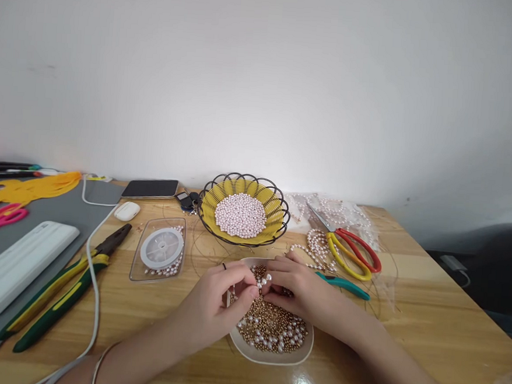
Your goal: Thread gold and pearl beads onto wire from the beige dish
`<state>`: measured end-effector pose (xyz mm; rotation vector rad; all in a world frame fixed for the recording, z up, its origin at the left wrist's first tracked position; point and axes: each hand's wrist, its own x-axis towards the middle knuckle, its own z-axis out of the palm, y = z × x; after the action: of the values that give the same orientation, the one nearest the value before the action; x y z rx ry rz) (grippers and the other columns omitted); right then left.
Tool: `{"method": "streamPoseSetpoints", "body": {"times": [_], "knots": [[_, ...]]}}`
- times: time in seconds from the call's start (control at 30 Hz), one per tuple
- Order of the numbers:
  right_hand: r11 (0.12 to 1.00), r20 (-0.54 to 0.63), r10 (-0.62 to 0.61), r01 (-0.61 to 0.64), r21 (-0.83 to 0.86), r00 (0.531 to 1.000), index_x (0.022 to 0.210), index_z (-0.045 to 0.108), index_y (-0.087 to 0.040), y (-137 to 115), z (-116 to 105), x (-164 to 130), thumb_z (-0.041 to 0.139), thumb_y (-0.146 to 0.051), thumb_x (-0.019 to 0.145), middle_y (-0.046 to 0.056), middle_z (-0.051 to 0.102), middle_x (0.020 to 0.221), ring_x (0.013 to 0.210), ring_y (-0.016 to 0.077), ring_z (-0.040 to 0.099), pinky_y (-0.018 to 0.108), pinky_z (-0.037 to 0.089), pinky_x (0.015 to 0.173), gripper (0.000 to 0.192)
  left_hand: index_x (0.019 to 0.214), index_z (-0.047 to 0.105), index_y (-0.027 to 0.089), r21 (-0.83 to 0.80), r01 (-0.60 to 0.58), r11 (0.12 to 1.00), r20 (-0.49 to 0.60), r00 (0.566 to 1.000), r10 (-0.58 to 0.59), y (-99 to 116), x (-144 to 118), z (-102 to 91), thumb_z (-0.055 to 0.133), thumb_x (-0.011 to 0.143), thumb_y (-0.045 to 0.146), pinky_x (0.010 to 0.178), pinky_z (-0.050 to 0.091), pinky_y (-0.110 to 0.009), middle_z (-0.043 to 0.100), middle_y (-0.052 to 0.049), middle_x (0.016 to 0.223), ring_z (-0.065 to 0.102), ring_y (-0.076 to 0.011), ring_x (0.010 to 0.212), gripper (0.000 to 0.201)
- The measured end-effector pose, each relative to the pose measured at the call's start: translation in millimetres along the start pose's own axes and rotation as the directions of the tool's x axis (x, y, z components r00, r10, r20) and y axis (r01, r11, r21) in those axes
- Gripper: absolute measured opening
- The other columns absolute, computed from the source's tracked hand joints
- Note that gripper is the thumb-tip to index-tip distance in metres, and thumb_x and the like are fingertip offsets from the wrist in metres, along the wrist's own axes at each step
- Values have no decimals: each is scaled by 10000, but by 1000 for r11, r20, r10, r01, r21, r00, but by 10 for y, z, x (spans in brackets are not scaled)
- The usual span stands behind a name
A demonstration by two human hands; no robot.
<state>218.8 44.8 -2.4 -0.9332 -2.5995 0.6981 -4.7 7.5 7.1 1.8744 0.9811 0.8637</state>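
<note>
Left hand [220,298] and right hand [295,285] meeting over white dish [245,349], fingertips pinched together above the bead pile. Both pinched nearly closed on a short run of pearls [264,280] between the fingertips; thread itself too fine to make out. Held low over dish, probably so drops land back in it. Thin ring on left finger, bangle on left wrist.

Dish at near edge, centre, full of gold beads [268,327] mixed with pearls. Within easy reach, likely as working stock.

Wire basket [243,210] just behind dish, yellow liner, heap of pink-white pearls. Bulk supply, one reach away.

Clear box [158,256] left of dish, lid off, thread spool [161,248] inside with a few pearls.

Right of dish: teal-handled tool [343,284], partly behind right hand. Scissors [351,250], red and yellow handles, lying on finished pearl strands [317,246] and plastic bags. Cutting tools on right side, near right hand.

Left: green-yellow pliers [63,287], white cable [94,286] running across, white earbud case [127,210], phone [150,188] and keys by wall.

Far left: grey mat [73,211] with white bead board [14,268], pink scissors [0,218], yellow strips [23,190], pens.

Tabletop [426,321]: light wood, glossy, glare spot at near edge. Plain white wall behind. Dark floor at right, something grey there, unclear.
</note>
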Motion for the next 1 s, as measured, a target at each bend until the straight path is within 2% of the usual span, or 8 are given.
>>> {"method": "streamPoseSetpoints", "body": {"times": [0.2,0.3,0.43,0.57,0.63,0.73,0.87,1.0], "knots": [[994,-26,21,-18,110,999,817,615,-225,-50,-50,-13,608,-125,925,14,647,814,767,204,588,380,394,761,147,799,552,188,-17,4,1000,-4,1000,-4,9,-1,5,515,962,192,632,392,-250,546,18,716,537,-144,671,167],[953,-83,115,-86,290,990,871,591,-234,-89,-72,-16,566,-177,945,8,603,778,738,197,547,341,398,682,98,800,558,187,-21,16,1000,2,1000,-16,-3,1,11,519,963,195,635,394,-249,549,15,724,542,-144,680,168],[727,-156,319,-136,673,935,843,583,-234,-104,-83,11,617,-398,963,-9,538,745,671,173,487,303,380,610,206,796,565,190,-20,19,1000,6,1000,-19,-23,1,14,522,963,201,614,393,-247,561,11,717,545,-149,674,172],[497,-169,458,-94,862,873,798,607,-213,-68,-70,46,728,-499,891,-42,466,658,591,137,389,271,305,548,325,787,568,192,-4,2,1000,-2,1000,-2,-34,-5,13,533,945,175,621,398,-250,578,10,708,544,-149,671,163],[373,-130,487,-71,925,863,777,604,-204,-56,-54,58,762,-506,862,-54,429,629,558,122,327,264,258,520,351,771,561,192,4,-10,1000,-6,1000,10,-30,-5,13,535,938,166,616,389,-247,574,14,699,532,-143,660,170],[218,-55,463,-54,974,885,732,575,-196,-59,-36,67,776,-492,851,-53,414,626,543,110,284,259,223,505,377,755,547,190,4,-20,1000,-9,1000,20,-18,1,14,531,931,159,599,374,-243,561,21,683,510,-134,638,180],[138,-27,427,-36,990,904,736,566,-186,-71,-38,60,746,-461,888,-47,428,638,552,104,276,250,208,519,362,741,534,190,-4,-18,1000,-1,1000,18,-5,12,16,523,928,151,598,367,-240,558,21,680,510,-133,647,191],[110,-26,414,-22,994,910,739,571,-183,-78,-49,51,733,-448,902,-41,434,649,561,109,280,255,206,532,350,741,527,192,-9,-8,1000,6,1000,8,2,19,14,517,924,149,597,361,-241,553,22,676,508,-136,652,189]]}}
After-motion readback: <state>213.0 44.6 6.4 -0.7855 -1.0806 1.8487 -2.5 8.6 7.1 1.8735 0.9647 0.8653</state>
